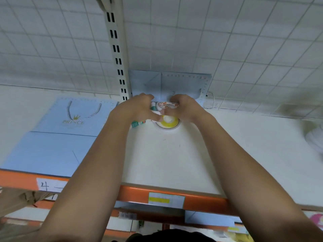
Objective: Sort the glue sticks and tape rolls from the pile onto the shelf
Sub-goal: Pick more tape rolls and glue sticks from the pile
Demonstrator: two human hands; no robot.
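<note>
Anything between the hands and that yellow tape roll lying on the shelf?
Nothing visible does. The left hand and right hand hold a patterned tape roll just beyond the yellow tape roll. A glue stick lies left of it, under the left hand, not between.

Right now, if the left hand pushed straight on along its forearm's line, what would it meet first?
Probably the light blue paper bag standing against the wire-grid back. The left hand sits just before it, though the gap's depth is unclear.
</note>
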